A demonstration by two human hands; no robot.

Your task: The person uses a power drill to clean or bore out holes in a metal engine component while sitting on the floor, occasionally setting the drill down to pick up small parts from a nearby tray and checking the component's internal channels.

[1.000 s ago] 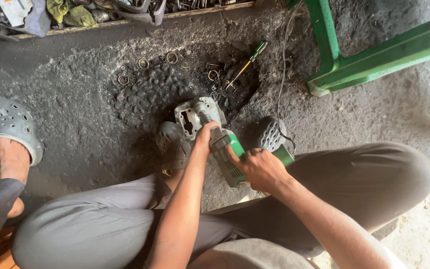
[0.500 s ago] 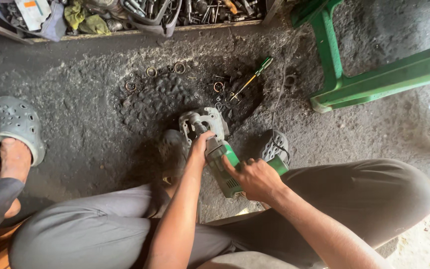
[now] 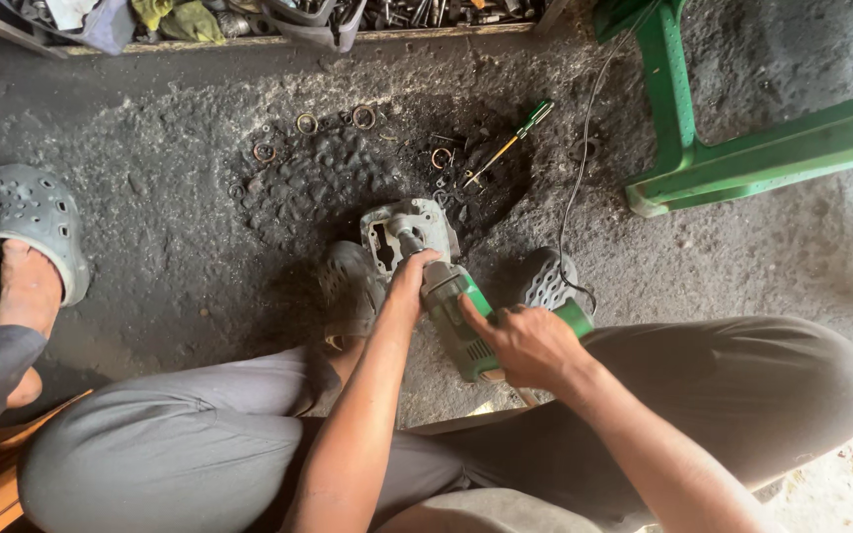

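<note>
The person sits low over a dark, oily concrete floor (image 3: 150,227), knees in grey trousers spread wide, with a green power tool (image 3: 458,321) held between the feet. The right hand (image 3: 530,345) has its grip clenched around the rear of the tool's green body, index finger lying along the housing. The left hand (image 3: 412,276) reaches forward and closes its grip on the tool's nose, just where it meets a grey cast-metal housing (image 3: 402,232) that rests on the floor. The housing sits right in front of the tool, its open face up, and the tool's front end touches it; whether a bit is engaged inside I cannot tell.

Taking the metal housing as the landmark: beyond it, a little to the right, lies a screwdriver with a green handle (image 3: 515,138) and a yellowish shaft, slanted on the floor. Several small metal rings (image 3: 306,122) are scattered beyond and to the left of the housing, within a blackened, pitted patch of floor. Just left of the housing is the person's left grey clog (image 3: 348,286); the right clog (image 3: 548,279) lies right of it, beside the tool. A thin cord (image 3: 580,168) runs from near that clog away past the housing. Far right of the housing stands a green plastic stool (image 3: 703,148). Well to the left, another person's foot in a grey clog (image 3: 37,222) rests on the floor. Along the far edge, a tray of mixed tools and rags (image 3: 278,15) lines the wall.
</note>
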